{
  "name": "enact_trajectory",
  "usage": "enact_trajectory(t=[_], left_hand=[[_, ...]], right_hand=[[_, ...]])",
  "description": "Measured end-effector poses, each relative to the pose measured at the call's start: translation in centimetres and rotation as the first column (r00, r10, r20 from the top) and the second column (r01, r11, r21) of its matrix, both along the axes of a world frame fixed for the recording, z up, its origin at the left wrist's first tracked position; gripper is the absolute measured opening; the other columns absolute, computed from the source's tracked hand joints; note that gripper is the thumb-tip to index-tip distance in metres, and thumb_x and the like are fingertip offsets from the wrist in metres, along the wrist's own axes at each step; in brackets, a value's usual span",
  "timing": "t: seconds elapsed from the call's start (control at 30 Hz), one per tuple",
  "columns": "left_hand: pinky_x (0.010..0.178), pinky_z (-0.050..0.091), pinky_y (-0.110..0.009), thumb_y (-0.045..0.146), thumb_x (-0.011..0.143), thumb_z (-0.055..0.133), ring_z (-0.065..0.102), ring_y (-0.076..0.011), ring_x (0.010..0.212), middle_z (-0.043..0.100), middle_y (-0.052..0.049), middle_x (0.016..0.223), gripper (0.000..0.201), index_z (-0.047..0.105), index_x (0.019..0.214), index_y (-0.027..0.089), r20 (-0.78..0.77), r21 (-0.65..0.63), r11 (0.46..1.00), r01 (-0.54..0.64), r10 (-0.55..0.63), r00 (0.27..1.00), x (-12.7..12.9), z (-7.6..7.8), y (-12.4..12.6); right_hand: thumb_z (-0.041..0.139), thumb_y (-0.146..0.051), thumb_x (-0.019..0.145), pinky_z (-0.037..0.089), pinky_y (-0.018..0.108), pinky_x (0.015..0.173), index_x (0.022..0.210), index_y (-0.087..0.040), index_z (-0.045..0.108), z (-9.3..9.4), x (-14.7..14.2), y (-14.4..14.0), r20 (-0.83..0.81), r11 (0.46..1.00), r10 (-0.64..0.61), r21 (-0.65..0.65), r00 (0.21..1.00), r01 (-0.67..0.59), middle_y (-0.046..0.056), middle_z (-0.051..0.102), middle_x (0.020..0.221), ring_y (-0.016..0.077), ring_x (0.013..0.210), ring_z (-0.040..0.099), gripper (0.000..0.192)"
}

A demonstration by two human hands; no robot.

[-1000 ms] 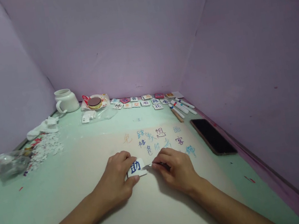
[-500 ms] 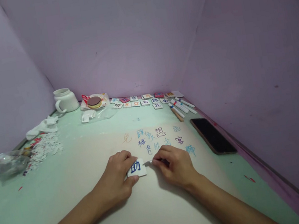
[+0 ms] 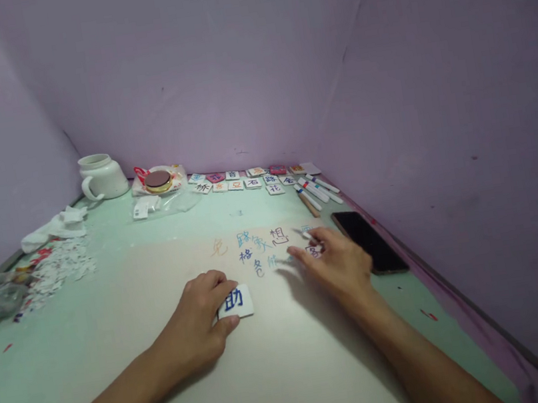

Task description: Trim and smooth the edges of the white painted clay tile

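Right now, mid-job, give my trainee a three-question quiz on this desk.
1. True or false: the left hand touches the white tile.
2. Which lies nearest the right hand: A mug, B phone, C crumpled tissue?
3. Fill in: the markers lie beside the row of ___ by the back wall.

Key: 1 true; 2 B; 3 tiles.

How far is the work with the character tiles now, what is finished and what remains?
Done, as it looks: a row of lettered tiles lies by the far wall, and many characters show on the beige sheet. In hand: the left hand holds a white tile with a blue character flat on the sheet; the right hand, with a thin tool, is over the written characters. What remains cannot be judged.
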State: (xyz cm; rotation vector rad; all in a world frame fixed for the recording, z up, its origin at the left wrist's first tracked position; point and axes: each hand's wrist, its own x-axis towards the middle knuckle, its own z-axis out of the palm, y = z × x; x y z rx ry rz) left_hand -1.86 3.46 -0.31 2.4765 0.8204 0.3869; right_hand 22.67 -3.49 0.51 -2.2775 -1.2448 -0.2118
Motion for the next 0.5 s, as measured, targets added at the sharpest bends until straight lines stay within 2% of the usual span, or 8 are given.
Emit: enact_trajectory(t=[0.07,0.1,0.17,0.23,0.3,0.5], left_hand=[[0.087,0.042,-0.042,0.022,0.078,0.052,0.050,-0.0262,0.097,0.056,-0.008,0.106,0.031,0.062,0.107,0.022,-0.002,0.004,1.000,-0.004,0.004,1.000,-0.1,-0.1,0.0],[0.087,0.042,-0.042,0.023,0.077,0.052,0.051,-0.0263,0.097,0.056,-0.007,0.106,0.031,0.062,0.107,0.022,0.000,0.009,1.000,-0.007,0.007,1.000,-0.1,-0.2,0.0],[0.087,0.042,-0.041,0.023,0.077,0.053,0.051,-0.0263,0.098,0.056,-0.007,0.107,0.032,0.062,0.108,0.023,0.012,0.023,1.000,-0.012,0.012,1.000,-0.2,-0.3,0.1],[0.087,0.042,-0.040,0.023,0.077,0.053,0.051,-0.0263,0.098,0.057,-0.007,0.107,0.033,0.061,0.108,0.023,0.021,0.034,0.999,-0.016,0.015,1.000,-0.3,-0.5,0.1],[0.087,0.043,-0.040,0.023,0.077,0.052,0.051,-0.0264,0.098,0.057,-0.007,0.108,0.033,0.061,0.109,0.023,0.021,0.040,0.999,-0.021,0.021,1.000,-0.3,-0.6,0.1],[0.086,0.044,-0.039,0.025,0.078,0.051,0.053,-0.0273,0.100,0.057,-0.006,0.113,0.033,0.061,0.110,0.026,0.019,0.088,0.996,-0.030,0.028,0.999,-0.5,-1.2,0.3]], right_hand=[[0.061,-0.059,0.071,0.040,0.034,0.057,0.100,-0.025,0.067,1.2,3.0,-0.3,0.079,0.977,-0.186,-0.088,0.979,0.193,0.010,0.069,0.099,0.0310,0.086,0.063,0.045],[0.060,-0.059,0.072,0.041,0.035,0.057,0.102,-0.024,0.067,1.7,4.5,-0.4,0.096,0.950,-0.254,-0.160,0.962,0.267,0.013,0.069,0.098,0.0330,0.087,0.064,0.047],[0.059,-0.063,0.070,0.044,0.038,0.060,0.103,-0.018,0.066,2.2,7.1,-0.5,0.112,0.884,-0.328,-0.313,0.938,0.346,0.018,0.069,0.097,0.0366,0.089,0.064,0.056],[0.057,-0.066,0.069,0.046,0.040,0.063,0.106,-0.015,0.065,2.2,9.0,-0.5,0.087,0.820,-0.353,-0.451,0.931,0.353,0.020,0.069,0.098,0.0378,0.090,0.064,0.064],[0.058,-0.068,0.066,0.047,0.041,0.063,0.107,-0.013,0.065,1.9,10.1,-0.5,0.059,0.789,-0.359,-0.515,0.932,0.337,0.021,0.069,0.097,0.0382,0.089,0.065,0.069],[0.065,-0.065,0.059,0.049,0.041,0.060,0.098,-0.016,0.068,1.7,11.3,-0.3,0.013,0.768,-0.364,-0.562,0.931,0.308,0.018,0.071,0.091,0.0355,0.081,0.068,0.062]])
